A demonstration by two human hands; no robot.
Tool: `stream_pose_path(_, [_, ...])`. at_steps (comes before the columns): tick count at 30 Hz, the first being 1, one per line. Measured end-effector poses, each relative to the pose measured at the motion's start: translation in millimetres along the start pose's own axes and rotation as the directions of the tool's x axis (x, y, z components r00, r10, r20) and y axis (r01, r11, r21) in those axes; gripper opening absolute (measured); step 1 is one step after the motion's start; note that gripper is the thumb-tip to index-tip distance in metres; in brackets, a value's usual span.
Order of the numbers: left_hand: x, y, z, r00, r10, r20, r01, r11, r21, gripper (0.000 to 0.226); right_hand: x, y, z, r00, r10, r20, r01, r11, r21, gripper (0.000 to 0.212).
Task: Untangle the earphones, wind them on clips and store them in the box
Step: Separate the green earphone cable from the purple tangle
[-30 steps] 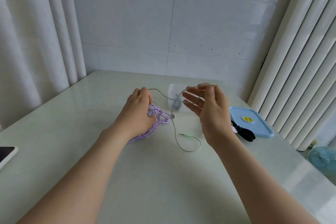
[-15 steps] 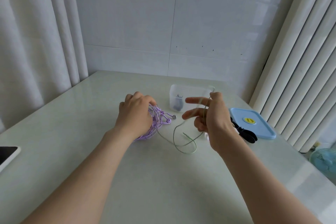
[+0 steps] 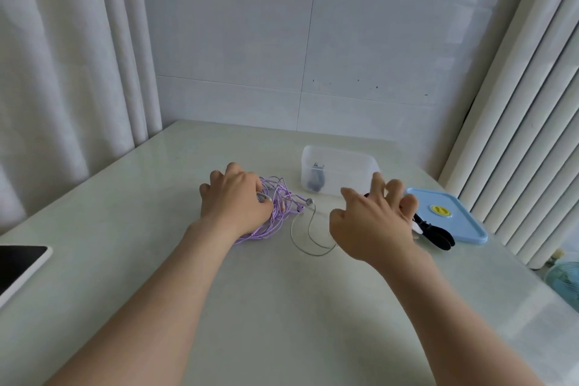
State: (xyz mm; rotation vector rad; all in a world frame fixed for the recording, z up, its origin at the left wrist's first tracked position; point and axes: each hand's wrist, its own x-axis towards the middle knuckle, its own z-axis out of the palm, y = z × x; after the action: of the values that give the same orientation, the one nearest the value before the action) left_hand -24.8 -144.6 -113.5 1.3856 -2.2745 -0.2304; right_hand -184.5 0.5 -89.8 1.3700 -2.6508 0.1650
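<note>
A pale, glossy table (image 3: 282, 323) fills the view, set in a corner between white curtains and a tiled wall. Nearest, well to the left of the left hand, one dark-screened phone (image 3: 18, 263) with a white rim lies at the table edge. Two bare forearms reach forward over the table.

The left hand (image 3: 235, 200) lies on top of one tangled set of purple earphones (image 3: 277, 213), its fingers curled down over the heap, which spills out from under the palm toward the right hand. The right hand (image 3: 372, 222) is held palm down with its fingers spread and slightly bent, and nothing shows in its grip. Between the two hands lies a second set, the grey earphones (image 3: 302, 240): their thin cable makes one loose loop on the table, one end running under the right wrist and one silver bud lying against the purple heap. Whether the right hand touches that cable cannot be told.

Just beyond the right hand's fingertips lie black clips (image 3: 437, 233), about two, partly hidden by the fingers. They rest against one blue lid (image 3: 454, 222) with a yellow sticker. Beyond both hands stands one clear box (image 3: 344, 160), open, with one dark clip (image 3: 316, 182) inside.
</note>
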Motion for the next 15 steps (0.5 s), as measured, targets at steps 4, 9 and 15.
stream_pose_path(4, [-0.4,0.8,-2.1,1.0,-0.001,0.001,0.001,0.998,-0.061,0.013,-4.3,-11.4,-2.2,0.983,-0.172,-0.07,0.181,0.974,0.14,0.06])
stream_pose_path(9, [0.0,1.4,-0.1,1.0,0.0,-0.01,-0.001,0.995,-0.098,0.004,-1.7,-31.3,20.0,0.927,-0.325,-0.186,0.373,0.848,0.378,0.049])
stream_pose_path(15, [6.9,-1.0,5.0,0.992,0.06,-0.115,-0.074,0.99,-0.118,0.007,12.8,-40.2,38.2,0.976,-0.154,-0.156,0.207,0.882,0.423,0.037])
